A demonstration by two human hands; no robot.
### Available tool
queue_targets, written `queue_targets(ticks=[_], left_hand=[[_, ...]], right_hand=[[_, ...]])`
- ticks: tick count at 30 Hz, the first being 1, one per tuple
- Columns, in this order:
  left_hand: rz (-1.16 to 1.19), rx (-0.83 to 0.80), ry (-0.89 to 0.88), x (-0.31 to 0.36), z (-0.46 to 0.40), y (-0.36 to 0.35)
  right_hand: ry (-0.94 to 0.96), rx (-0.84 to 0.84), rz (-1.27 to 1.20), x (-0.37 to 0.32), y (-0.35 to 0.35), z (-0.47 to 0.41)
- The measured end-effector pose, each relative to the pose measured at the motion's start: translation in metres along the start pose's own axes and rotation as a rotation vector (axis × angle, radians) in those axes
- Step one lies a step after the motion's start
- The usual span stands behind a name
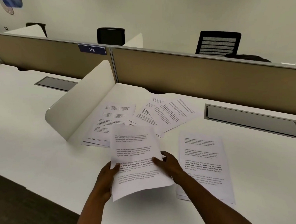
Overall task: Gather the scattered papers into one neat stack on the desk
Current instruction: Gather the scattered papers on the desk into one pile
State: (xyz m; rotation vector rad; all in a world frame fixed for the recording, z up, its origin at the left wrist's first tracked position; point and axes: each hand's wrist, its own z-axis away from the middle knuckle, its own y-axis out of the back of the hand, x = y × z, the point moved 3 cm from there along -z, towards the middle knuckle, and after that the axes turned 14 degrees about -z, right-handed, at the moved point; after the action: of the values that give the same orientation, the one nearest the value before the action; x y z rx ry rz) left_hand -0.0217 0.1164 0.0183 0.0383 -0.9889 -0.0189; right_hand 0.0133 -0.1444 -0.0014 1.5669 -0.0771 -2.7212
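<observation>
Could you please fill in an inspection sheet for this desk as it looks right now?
Surface: white desk, mostly bare at the near left.
Job's things: held sheets lifted above the desk; pile by the divider; fanned sheets behind, overlapping; right pile lying flat, roughly squared.
Clutter: nothing seen.
Grip: left hand and right hand both pinch the held sheets at the lower edges.
Cables: nothing seen; two closed cable hatches set into the desk.
Surroundings: white divider, tan partition with a 112 sign, black chairs beyond.
</observation>
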Motion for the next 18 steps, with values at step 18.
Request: queue_targets(ticks=[18], left_hand=[[-0.491, -0.03, -0.279, 0.023, -0.017, -0.164]], right_hand=[[0.2, 0.449, -0.198, 0.003, 0.149, 0.029]])
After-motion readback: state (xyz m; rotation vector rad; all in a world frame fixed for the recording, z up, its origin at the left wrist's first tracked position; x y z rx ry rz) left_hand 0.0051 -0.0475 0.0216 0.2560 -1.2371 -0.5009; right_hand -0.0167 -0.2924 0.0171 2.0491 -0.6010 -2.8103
